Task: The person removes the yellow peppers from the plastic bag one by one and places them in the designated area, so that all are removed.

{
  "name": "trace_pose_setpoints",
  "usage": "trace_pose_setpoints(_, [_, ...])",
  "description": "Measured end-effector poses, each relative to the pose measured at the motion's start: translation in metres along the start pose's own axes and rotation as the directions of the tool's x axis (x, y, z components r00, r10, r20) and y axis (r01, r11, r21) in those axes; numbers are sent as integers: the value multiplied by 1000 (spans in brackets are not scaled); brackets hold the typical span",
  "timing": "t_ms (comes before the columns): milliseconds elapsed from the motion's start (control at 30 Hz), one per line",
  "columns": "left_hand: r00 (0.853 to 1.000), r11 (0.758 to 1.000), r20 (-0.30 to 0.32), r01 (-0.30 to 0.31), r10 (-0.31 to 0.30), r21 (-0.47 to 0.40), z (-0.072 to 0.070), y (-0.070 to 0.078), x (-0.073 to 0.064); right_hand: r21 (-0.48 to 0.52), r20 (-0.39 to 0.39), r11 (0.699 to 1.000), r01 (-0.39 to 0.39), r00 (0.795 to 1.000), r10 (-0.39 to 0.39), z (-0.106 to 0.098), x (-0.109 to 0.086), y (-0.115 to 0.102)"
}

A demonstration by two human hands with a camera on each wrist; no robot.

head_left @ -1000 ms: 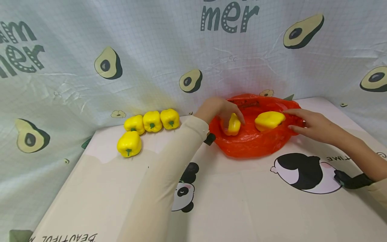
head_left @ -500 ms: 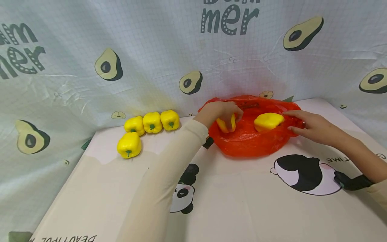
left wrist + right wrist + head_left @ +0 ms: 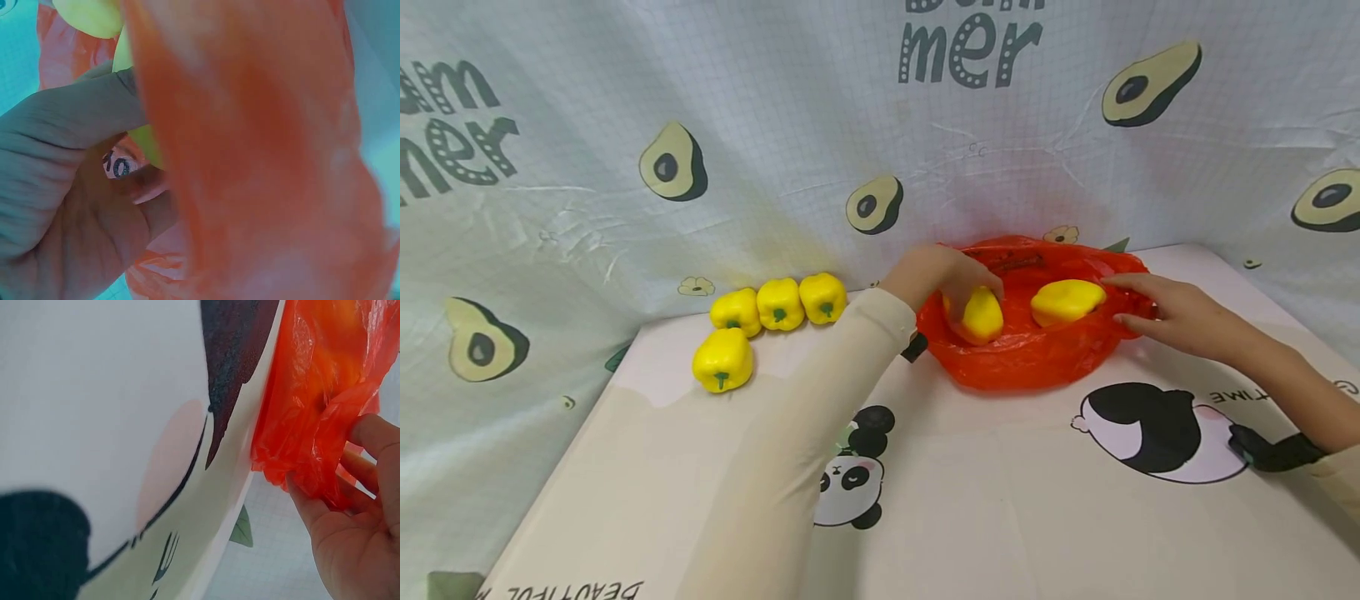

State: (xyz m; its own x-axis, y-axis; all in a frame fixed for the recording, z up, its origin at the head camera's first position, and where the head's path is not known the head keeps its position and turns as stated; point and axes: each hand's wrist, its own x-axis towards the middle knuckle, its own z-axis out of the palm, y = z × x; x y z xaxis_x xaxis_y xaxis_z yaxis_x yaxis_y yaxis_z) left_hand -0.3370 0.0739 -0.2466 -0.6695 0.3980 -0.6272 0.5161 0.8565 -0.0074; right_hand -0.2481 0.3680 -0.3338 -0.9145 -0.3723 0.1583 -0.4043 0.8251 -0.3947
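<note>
Clock hours read from the middle of the red bag [image 3: 1007, 360], as the head view shows it.

Bag sits on the pale table [image 3: 940, 517], mouth open upward, thin plastic, crumpled rim. Left hand [image 3: 942, 275] comes in over the rim at 10 o'clock, fingers inside the mouth, bent around a yellow pepper [image 3: 982, 318] that lies within the bag at 9 o'clock. Left wrist view: thumb against yellow skin, other fingers curled beneath; red plastic covers much of the pepper, so full contact cannot be told.

Second pepper [image 3: 1067, 302], also inside the bag, at 2 o'clock, on its side, apart from the first.

Right hand [image 3: 1183, 310] at 3 o'clock, outside the bag. Grip narrow: thumb and fingers pinch the gathered plastic at the rim, clearest in the right wrist view.

Out at 9 o'clock, well apart from the bag: three peppers [image 3: 779, 303] in a close row by the backdrop [image 3: 760, 108], stems facing the viewer. Lone pepper [image 3: 722, 360] just in front of the row's far end, at 6 to 7 o'clock from it.

Table prints: panda [image 3: 850, 487] toward 8 o'clock, partly behind the cream sleeve [image 3: 805, 467]; black-and-white figure [image 3: 1157, 429] at 4 o'clock. Backdrop carries avocado prints.
</note>
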Motion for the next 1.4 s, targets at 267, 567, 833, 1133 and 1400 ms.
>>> trace_pose_setpoints(267, [991,993,-74,-109,112,42,1,5,4,-1,0,1000,6,1000,-6,1,-2,2])
trace_pose_setpoints(567, [987,984,14,-158,159,-77,4,0,13,-4,2,1000,-3,1000,3,-1,-3,0])
trace_pose_setpoints(833, [986,929,142,-31,90,-369,0,-2,7,2,7,1000,-12,1000,12,-2,-2,0])
trace_pose_setpoints(1133, [968,873,164,-89,189,-479,-2,-8,6,3,14,1000,-18,1000,18,-3,0,2])
trace_pose_setpoints(1400, [940,917,-120,-337,318,-212,-5,-16,-2,3,1,1000,-8,1000,8,-4,1,2])
